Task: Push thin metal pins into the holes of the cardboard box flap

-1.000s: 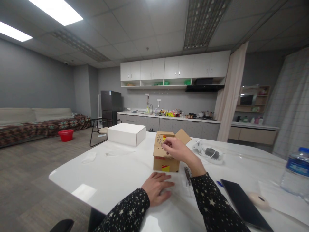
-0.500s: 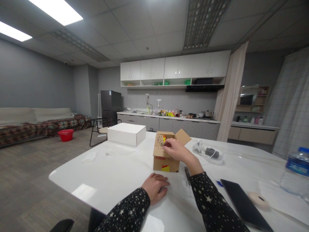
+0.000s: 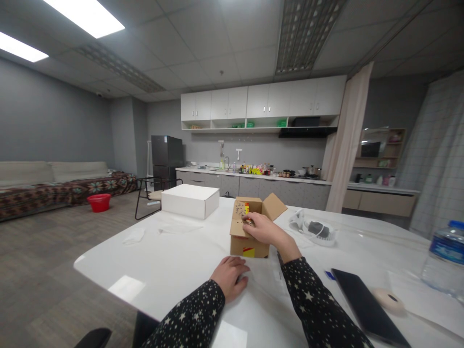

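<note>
A small brown cardboard box (image 3: 239, 245) with a red-and-yellow label stands on the white table, its top flaps open. My right hand (image 3: 264, 228) is over the opening, fingers bent and drawn together above the near flap. What those fingers hold, if anything, I cannot make out; something dark and speckled shows close to the fingertips. The inside of the box is mostly hidden by this hand. My left hand (image 3: 229, 278) lies on the tabletop just in front of the box, fingers loosely stretched and holding nothing.
A white box (image 3: 190, 200) stands to the left, near a crumpled white tissue (image 3: 134, 236). Right of the cardboard box lies a white basket with a cable (image 3: 321, 233). Further right are a black tablet (image 3: 366, 304), a beige rounded object (image 3: 388, 300) and a water bottle (image 3: 445, 256).
My right hand has lowered slightly over the box opening, its fingertips shifting a little left. My left hand has slid slightly left on the table. The box stays in place.
</note>
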### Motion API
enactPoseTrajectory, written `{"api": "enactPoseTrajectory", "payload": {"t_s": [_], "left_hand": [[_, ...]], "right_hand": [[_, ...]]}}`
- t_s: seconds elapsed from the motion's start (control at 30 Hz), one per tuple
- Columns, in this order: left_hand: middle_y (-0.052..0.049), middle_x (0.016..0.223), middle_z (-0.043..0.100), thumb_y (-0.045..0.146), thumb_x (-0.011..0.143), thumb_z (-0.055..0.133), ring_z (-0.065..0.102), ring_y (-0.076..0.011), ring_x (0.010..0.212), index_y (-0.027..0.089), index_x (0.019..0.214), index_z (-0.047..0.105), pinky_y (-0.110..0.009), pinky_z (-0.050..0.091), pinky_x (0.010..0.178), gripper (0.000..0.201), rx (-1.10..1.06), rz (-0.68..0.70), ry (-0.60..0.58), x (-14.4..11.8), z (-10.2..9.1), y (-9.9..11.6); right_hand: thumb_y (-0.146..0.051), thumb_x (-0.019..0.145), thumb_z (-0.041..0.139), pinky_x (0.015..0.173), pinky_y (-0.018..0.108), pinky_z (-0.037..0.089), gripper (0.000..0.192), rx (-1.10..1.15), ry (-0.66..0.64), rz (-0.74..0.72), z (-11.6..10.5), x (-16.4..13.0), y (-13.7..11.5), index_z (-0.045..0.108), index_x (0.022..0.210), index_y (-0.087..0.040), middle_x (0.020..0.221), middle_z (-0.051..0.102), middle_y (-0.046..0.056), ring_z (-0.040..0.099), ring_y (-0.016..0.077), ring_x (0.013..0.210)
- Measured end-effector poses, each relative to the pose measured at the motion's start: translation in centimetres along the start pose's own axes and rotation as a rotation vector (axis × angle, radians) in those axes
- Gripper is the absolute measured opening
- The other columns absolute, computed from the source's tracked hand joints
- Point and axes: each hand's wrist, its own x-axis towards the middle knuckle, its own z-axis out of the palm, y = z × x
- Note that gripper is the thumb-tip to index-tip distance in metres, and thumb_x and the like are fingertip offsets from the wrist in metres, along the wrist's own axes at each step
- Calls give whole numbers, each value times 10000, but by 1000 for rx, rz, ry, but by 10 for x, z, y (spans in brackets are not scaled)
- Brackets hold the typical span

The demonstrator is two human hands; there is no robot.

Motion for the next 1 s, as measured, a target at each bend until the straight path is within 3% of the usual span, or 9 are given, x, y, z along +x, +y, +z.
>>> {"api": "enactPoseTrajectory", "payload": {"t_s": [0.27,0.63,1.0], "left_hand": [[-50,1295,597,355,833,528,501,-254,1229,285,1152,651,-484,293,1110,349,21,-113,0,1,-1,2],[-63,1301,592,364,840,518,512,-256,1218,267,1163,654,-448,345,1088,363,10,-114,-9,2,1,-2],[-69,1291,600,361,831,526,520,-249,1213,257,1159,660,-425,371,1075,370,-5,-122,-14,1,-2,1]], "right_hand": [[-302,855,484,956,323,401,374,21,12,-42,4,0,-2,625,1189,-209,1230,633,92,573,248,1122],[-302,903,455,980,305,389,345,9,-20,-117,4,-1,-7,675,1156,-223,1206,661,60,582,233,1126],[-270,890,469,873,270,409,291,-27,-55,-132,-1,-3,-12,715,1033,-206,1088,705,78,620,219,1014]]}}
